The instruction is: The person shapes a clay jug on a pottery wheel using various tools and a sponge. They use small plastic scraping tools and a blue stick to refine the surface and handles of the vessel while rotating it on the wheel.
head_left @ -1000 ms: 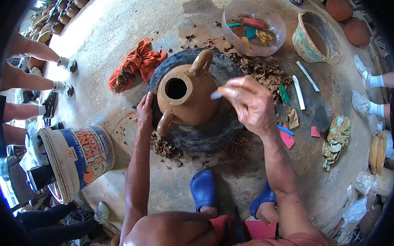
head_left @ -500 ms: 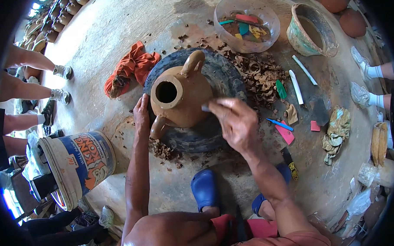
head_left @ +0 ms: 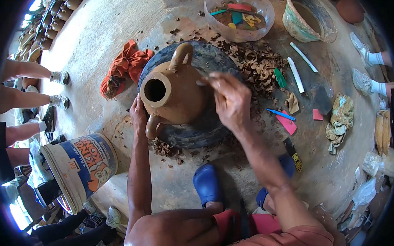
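Note:
A brown clay jar (head_left: pixel 185 97) with two loop handles and a round dark mouth lies tilted on a dark turntable (head_left: pixel 197 138). My left hand (head_left: pixel 138 114) is at the turntable's left edge beside the jar's neck, fingers stretched out and holding nothing visible. At the jar's right side is my right hand (head_left: pixel 232 100), its fingers pinched together. A small grey tip shows at those fingers, against or very near the clay wall; what it belongs to is too small to make out.
Clay shavings (head_left: pixel 260 66) heap right of the turntable, near a plastic basin (head_left: pixel 265 27) of tools and a bucket (head_left: pixel 291 22). An orange cloth (head_left: pixel 125 67) lies left. A paint bucket (head_left: pixel 71 183) lies nearer. White sticks (head_left: pixel 295 74) and a blue tool (head_left: pixel 280 115) lie right. People stand at both sides.
My right hand has moved up along the jar's right side. The view has shifted, so the jar and turntable appear slightly higher and farther left. My left hand stays at the turntable's edge.

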Action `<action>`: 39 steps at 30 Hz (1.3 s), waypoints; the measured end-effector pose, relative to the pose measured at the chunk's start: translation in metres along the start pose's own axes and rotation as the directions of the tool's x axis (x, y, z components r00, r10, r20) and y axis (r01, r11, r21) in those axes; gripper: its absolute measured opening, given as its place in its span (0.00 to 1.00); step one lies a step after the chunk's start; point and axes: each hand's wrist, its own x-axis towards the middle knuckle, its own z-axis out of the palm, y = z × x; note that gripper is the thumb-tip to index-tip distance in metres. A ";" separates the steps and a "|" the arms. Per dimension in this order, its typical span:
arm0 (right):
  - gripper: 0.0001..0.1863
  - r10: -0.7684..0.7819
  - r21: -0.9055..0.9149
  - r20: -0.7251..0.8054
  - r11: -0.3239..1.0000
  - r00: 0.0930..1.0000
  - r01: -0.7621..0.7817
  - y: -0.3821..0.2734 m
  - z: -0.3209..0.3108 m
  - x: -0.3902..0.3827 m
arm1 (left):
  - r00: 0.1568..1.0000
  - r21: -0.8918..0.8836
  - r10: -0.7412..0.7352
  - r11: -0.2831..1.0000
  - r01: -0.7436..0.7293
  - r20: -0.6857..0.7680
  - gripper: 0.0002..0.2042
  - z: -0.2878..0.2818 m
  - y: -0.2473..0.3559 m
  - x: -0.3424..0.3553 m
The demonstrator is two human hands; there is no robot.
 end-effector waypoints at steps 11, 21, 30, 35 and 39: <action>0.14 0.134 -0.042 -0.235 0.988 0.963 -0.148 -0.010 -0.001 -0.026 | 0.989 0.003 -0.071 0.997 0.072 -0.128 0.15 0.026 0.027 -0.039; 0.09 0.166 0.069 -0.201 0.986 0.965 -0.155 -0.019 0.013 -0.057 | 0.658 0.703 0.592 0.206 -0.681 0.465 0.19 0.006 0.004 -0.050; 0.13 0.204 0.048 -0.185 0.979 0.961 -0.198 0.013 0.000 -0.010 | 0.867 0.654 0.460 0.598 -0.463 0.194 0.20 0.011 0.001 -0.050; 0.16 0.222 0.210 -0.042 0.955 0.974 -0.209 0.016 0.013 -0.013 | 0.869 0.705 0.466 0.561 -0.434 0.164 0.24 0.009 -0.005 -0.057; 0.18 0.262 0.128 -0.185 0.962 0.947 -0.241 -0.020 0.018 -0.062 | 0.811 0.789 0.543 0.391 -0.473 0.217 0.27 0.013 -0.017 -0.066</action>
